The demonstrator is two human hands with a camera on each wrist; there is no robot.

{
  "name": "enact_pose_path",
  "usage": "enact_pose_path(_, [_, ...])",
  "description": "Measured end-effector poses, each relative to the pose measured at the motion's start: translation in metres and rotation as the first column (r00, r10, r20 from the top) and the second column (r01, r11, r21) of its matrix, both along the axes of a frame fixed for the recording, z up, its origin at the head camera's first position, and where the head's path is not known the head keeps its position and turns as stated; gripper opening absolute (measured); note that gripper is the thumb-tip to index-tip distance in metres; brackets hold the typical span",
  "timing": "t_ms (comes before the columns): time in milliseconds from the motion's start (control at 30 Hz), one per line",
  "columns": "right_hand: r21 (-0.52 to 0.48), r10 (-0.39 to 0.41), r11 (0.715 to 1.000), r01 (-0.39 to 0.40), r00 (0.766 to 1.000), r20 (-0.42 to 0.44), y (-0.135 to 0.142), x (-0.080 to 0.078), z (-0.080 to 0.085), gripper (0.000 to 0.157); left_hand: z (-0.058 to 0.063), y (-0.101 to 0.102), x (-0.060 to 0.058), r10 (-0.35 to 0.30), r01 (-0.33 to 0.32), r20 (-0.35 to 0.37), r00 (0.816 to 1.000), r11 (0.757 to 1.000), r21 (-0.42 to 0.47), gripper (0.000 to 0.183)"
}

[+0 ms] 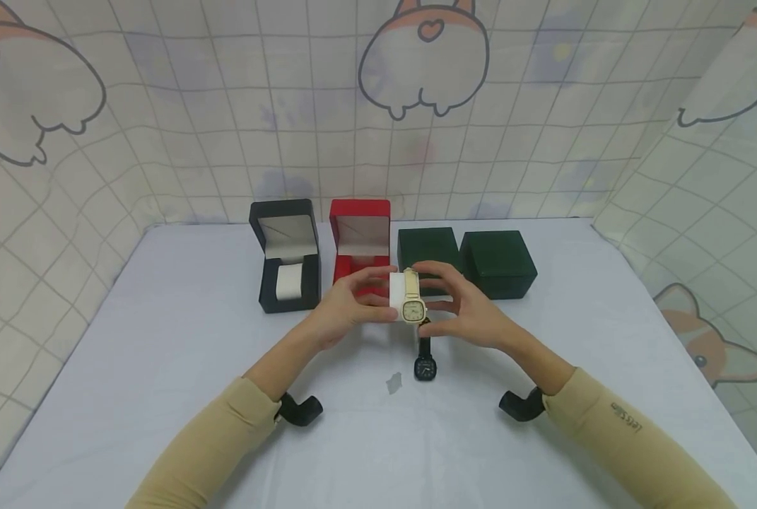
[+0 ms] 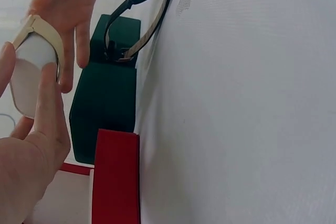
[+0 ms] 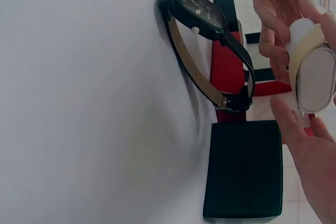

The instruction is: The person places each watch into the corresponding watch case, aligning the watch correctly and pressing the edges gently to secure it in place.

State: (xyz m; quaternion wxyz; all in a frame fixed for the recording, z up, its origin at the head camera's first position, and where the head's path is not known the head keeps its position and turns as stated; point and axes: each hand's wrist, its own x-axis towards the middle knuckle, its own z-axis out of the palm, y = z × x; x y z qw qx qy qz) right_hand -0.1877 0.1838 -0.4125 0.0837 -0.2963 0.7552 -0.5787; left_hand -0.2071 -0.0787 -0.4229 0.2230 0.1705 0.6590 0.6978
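A cream-strapped watch (image 1: pixel 413 309) is wrapped round a white watch cushion (image 1: pixel 396 297), held up over the middle of the table. My left hand (image 1: pixel 343 311) grips the cushion from its left side, thumb below and fingers behind, as the left wrist view also shows. On the other side, my right hand (image 1: pixel 476 311) has its fingers spread and fairly straight, the fingertips close beside the watch. Below the hands, a black watch (image 1: pixel 425 367) with its strap buckled stands on the white cloth. Behind the left hand is an open red watch box (image 1: pixel 360 207), partly hidden.
At the back left stands an open black watch box (image 1: pixel 283 208) with a white cushion (image 1: pixel 289 281) inside. Two closed dark green boxes (image 1: pixel 499 261) sit at the back right, one partly behind the right hand. A small grey patch (image 1: pixel 394 383) shows on the tablecloth.
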Motion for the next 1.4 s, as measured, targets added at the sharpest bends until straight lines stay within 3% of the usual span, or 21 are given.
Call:
enact_pose_path(167, [0.001, 0.033, 0.999, -0.033, 0.999, 0.036, -0.0004, -0.0008, 0.0005, 0.089, 0.0006, 0.0012, 0.0014, 0.002, -0.002, 0.003, 1.000, 1.000, 0.000, 0.072])
enact_pose_path(533, [-0.002, -0.001, 1.000, 0.001, 0.999, 0.044, -0.0008, -0.0011, -0.0018, 0.083, 0.0048, 0.0006, 0.0051, 0.030, -0.030, -0.010, 1.000, 0.999, -0.044, 0.067])
enact_pose_path(867, [0.017, -0.009, 1.000, 0.008, 0.999, 0.049, -0.0024, -0.0007, -0.0030, 0.084, 0.0036, 0.0041, 0.0064, -0.010, 0.008, -0.034, 0.999, 0.999, -0.043, 0.070])
enact_pose_path(1133, [0.030, -0.016, 0.999, 0.016, 1.000, -0.010, -0.0018, 0.0007, -0.0071, 0.066, 0.0039, 0.0049, 0.0063, 0.004, -0.005, -0.035, 0.999, 1.000, -0.031, 0.067])
enact_pose_path(1400, [-0.038, 0.003, 0.999, -0.001, 0.998, 0.058, -0.0017, 0.0010, -0.0083, 0.064, 0.0040, 0.0047, 0.0068, 0.000, -0.001, -0.041, 0.999, 1.000, -0.028, 0.066])
